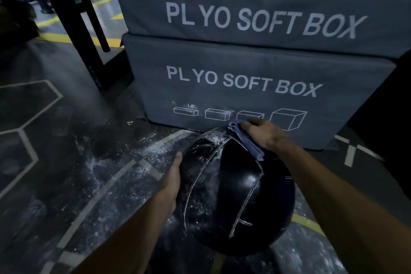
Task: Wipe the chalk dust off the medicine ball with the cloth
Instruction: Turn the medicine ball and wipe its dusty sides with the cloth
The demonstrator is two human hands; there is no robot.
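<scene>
Right hand (265,134) sits on the far upper side of the ball (238,189), fingers bent down over the cloth (246,140) and pressing it onto the leather. The cloth is blue-grey and bunched, a fold poking out past the fingertips at the ball's top edge and a strip trailing back under the palm toward the wrist.

Left hand (174,176) is flat against the ball's left flank, fingers straight and together, thumb side up, bracing it. It grips nothing; it just touches the surface.

The ball itself is black with pale stitched seams, right in front of the person, between the two forearms and low over the floor (66,162). Whether it rests on the floor or is held up, I cannot tell. White chalk (206,140) streaks show on its upper left panel near the cloth, and fine specks dot the lower left panel. The right-hand panels look shiny and darker.

More white powder lies scattered on the dark floor left of the ball, across the painted lines.

Just behind the ball stand two stacked grey boxes (244,62), each printed PL YO SOFT BOX, the lower one smudged with chalk by its outline drawings. Their insides are not visible.
</scene>
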